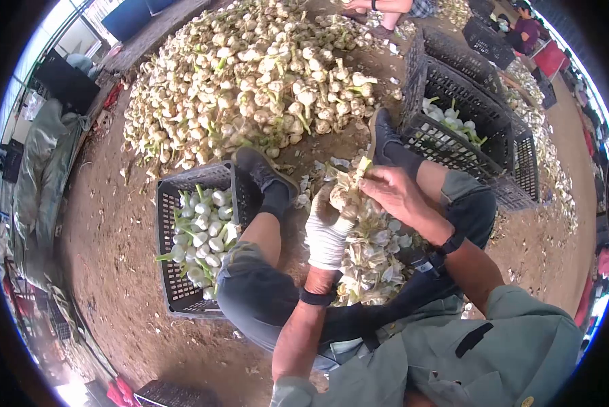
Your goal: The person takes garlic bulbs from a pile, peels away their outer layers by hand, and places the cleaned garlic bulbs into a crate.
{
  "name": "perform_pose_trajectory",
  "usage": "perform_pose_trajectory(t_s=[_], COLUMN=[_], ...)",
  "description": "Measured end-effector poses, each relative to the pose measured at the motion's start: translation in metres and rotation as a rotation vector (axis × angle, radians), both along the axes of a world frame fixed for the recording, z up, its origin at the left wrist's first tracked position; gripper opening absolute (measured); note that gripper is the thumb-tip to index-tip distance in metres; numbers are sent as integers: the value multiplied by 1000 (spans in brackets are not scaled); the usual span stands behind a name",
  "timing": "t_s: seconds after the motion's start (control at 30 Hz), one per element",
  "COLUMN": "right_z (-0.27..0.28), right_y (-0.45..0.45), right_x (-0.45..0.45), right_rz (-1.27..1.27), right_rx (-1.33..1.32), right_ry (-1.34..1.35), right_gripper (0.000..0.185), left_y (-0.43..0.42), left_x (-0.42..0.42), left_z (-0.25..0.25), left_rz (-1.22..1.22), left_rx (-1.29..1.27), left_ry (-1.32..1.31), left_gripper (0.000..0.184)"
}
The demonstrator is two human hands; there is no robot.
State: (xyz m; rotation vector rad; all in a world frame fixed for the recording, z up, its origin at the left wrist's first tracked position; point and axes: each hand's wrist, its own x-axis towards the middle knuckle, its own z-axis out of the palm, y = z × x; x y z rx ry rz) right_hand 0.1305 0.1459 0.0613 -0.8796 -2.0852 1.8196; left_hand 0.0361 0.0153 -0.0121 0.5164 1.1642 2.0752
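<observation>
My left hand [327, 235], in a white knit glove, is closed around a garlic bulb [343, 197] with dry, dirty outer skin. My right hand [400, 198] is bare and pinches the bulb's papery skin and stalk [362, 167] at the upper side. Below both hands, between my legs, lies a heap of loose garlic skins [370, 268]. Left of my leg stands a black plastic crate [172, 292] holding peeled white garlic bulbs [200, 235] with short green stems.
A large pile of unpeeled garlic [250, 81] covers the ground ahead. On the right, stacked black crates [453, 146] hold some white bulbs [451, 121]. Another person's arm [391, 6] shows at the top, and a further person [524, 32] sits at upper right.
</observation>
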Motion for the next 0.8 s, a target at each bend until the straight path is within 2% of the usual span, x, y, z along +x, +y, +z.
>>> perform_pose_trajectory(t_s=[0.1,0.17,0.2,0.23,0.27,0.33,0.43,0.5,0.53,0.6,0.63,0.73,0.77,0.8], right_z=[-7,-21,-27,-31,-35,-33,-33,-30,-29,-26,-19,-33,-41,-37], right_y=[-8,-10,-10,-10,-11,-20,-22,-17,-15,-15,-17,-13,-11,-15], right_x=[5,5,4,3,2,-8,-15,-10,-6,-3,-4,0,4,2], right_rz=[-71,-112,-129,-144,-142,-238,-263,-201,-140,-109,-106,-86,-72,-72], right_rx=[64,87,-41,-169,-170,-129,-100,-179,-256,-220,-292,-371,-376,-377], right_ry=[-44,-45,59,163,159,193,181,185,191,155,169,241,298,296], right_gripper=[19,17,15,13,13,12,13,14,15,15,15,18,21,21], left_y=[-7,-8,-8,-8,-8,-8,-5,-10,-14,-13,-8,-4,-3,-4], left_x=[13,19,21,22,24,24,18,6,0,1,6,5,4,2], left_z=[5,6,8,10,11,5,9,14,12,15,27,18,13,6], left_rz=[-24,54,56,126,197,210,274,-34,-137,-227,-122,-139,-141,-141], left_rx=[-106,-143,-142,-252,-363,-389,-324,-137,-109,69,49,46,23,22], left_ry=[68,272,271,397,521,505,489,-211,-354,-653,-715,-740,-627,-629], left_gripper=[67,69,69,67,65,71,60,51,47,55,59,57,56,56])
